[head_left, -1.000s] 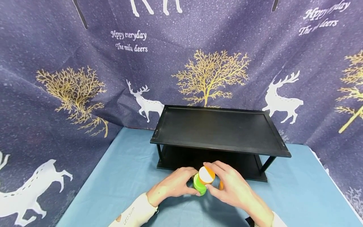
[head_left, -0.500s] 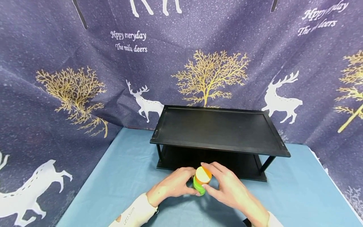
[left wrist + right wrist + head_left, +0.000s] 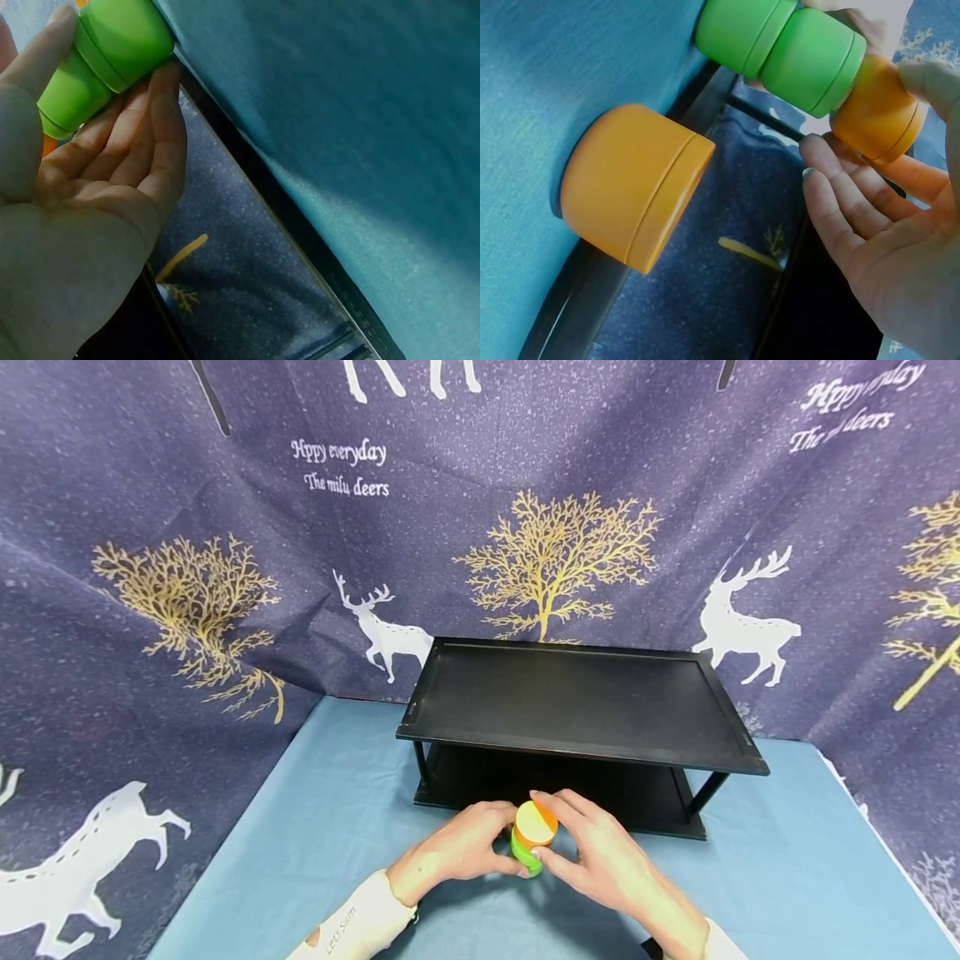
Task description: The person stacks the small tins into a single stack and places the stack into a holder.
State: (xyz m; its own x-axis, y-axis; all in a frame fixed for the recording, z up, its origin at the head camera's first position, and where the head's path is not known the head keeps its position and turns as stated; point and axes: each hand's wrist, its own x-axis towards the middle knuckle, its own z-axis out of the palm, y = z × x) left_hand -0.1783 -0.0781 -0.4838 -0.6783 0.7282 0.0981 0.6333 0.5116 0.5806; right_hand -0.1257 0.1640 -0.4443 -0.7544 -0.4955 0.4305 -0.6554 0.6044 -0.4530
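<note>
Two green cup-shaped pieces stand one on the other; the upper green cup (image 3: 815, 61) sits on the lower green cup (image 3: 742, 26) on the table. My left hand (image 3: 471, 843) holds this stack, thumb on the near side, fingers around the far side. On top is an orange cup (image 3: 536, 824) with a pale, flat-looking top, slightly tilted in the head view. My right hand (image 3: 596, 852) pinches it between thumb and fingers. It appears to touch the upper green cup. A second orange cup (image 3: 634, 184) stands on the table beside my right hand, hidden in the head view.
A black two-tier shelf (image 3: 577, 697) stands behind the hands, its lower board (image 3: 645, 802) close beyond the fingertips. Light blue cloth (image 3: 315, 810) covers the table. A dark blue deer-print curtain (image 3: 247, 568) hangs at the back and sides.
My right hand has shifted slightly left, bringing the orange cup over the green stack. The second orange cup has gone out of sight behind it. My left hand has stayed put.
</note>
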